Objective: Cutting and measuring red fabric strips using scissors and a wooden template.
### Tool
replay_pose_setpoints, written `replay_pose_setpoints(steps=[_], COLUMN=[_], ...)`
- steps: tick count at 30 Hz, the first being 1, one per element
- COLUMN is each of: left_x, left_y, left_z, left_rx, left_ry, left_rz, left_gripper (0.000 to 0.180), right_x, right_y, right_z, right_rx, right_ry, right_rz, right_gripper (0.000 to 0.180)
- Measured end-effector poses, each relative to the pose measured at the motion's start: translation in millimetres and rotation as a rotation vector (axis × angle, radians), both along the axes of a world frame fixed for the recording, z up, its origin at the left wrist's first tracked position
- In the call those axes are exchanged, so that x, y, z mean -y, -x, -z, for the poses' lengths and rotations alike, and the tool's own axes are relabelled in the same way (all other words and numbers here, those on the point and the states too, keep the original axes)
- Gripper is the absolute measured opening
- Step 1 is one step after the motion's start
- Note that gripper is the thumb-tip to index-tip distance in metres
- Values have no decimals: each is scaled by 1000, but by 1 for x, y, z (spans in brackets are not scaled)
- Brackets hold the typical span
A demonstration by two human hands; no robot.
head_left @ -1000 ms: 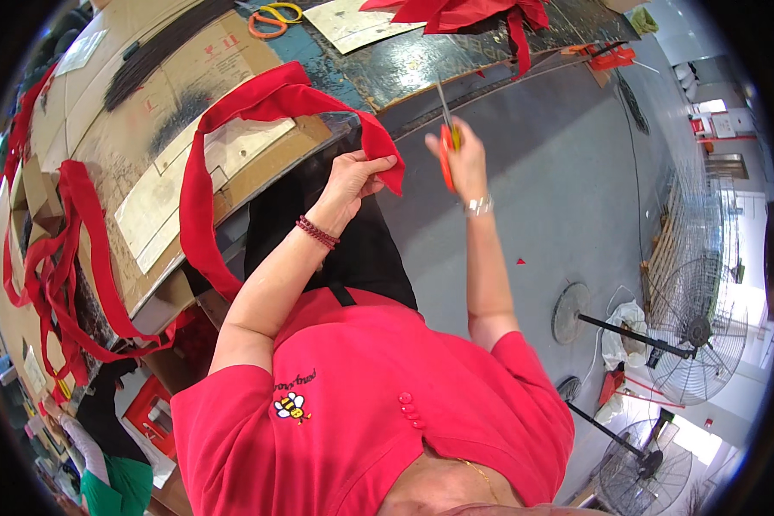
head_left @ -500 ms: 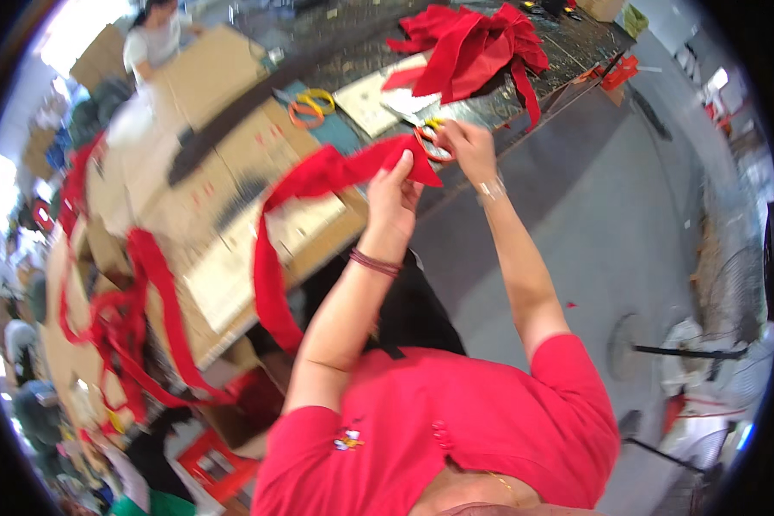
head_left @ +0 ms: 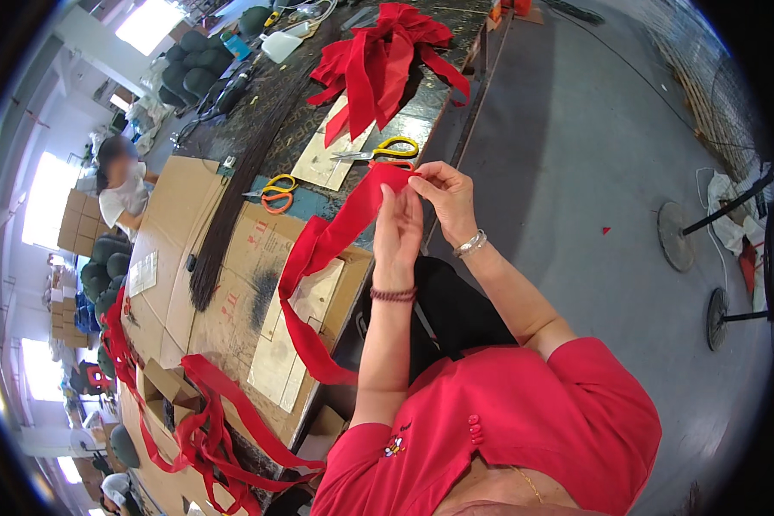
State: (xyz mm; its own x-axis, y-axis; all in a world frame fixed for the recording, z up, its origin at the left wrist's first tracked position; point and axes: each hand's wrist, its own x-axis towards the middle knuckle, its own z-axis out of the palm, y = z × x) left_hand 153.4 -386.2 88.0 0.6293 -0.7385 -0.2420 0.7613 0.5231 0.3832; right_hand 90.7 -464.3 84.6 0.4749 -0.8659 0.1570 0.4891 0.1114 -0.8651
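Observation:
A long red fabric strip (head_left: 344, 225) hangs in a curve from my hands over the table's near edge. My left hand (head_left: 396, 232) holds it near its upper end, thumb raised against the cloth. The fingertips of my right hand (head_left: 452, 203) pinch the strip's end, just right of the left fingers. Right behind the strip, yellow-handled scissors (head_left: 396, 148) lie with their blades pointing left, and an orange handle partly shows beneath them. Farther left lies another pair of scissors (head_left: 279, 187) with yellow and orange handles.
A heap of red strips (head_left: 385, 60) lies at the table's far end. Tangled red strips (head_left: 211, 430) trail off at the lower left. Dark thin rods (head_left: 224, 228) lie along the cardboard (head_left: 176, 215). A person (head_left: 122, 193) is across the table. Stand bases (head_left: 675, 236) are at right.
My right hand has come from beside the scissors to the strip's end and now pinches it. The left hand keeps hold of the strip. The whole view has turned.

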Motion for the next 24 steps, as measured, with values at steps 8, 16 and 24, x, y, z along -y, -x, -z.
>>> replay_pose_setpoints(steps=[8, 16, 24], left_x=[-25, -10, -12], left_y=[-78, -107, -60], left_z=[-55, -32, 12], left_rx=[1444, 722, 489], left_ry=[-417, -145, -195], left_rz=[-274, 421, 168], left_gripper=[30, 10, 20], right_x=[18, 19, 16], right_y=[26, 22, -6], right_z=[-32, -54, -17], right_rx=[-6, 88, 390], right_ry=[93, 7, -453], right_rz=[-115, -127, -49], right_gripper=[13, 13, 22])
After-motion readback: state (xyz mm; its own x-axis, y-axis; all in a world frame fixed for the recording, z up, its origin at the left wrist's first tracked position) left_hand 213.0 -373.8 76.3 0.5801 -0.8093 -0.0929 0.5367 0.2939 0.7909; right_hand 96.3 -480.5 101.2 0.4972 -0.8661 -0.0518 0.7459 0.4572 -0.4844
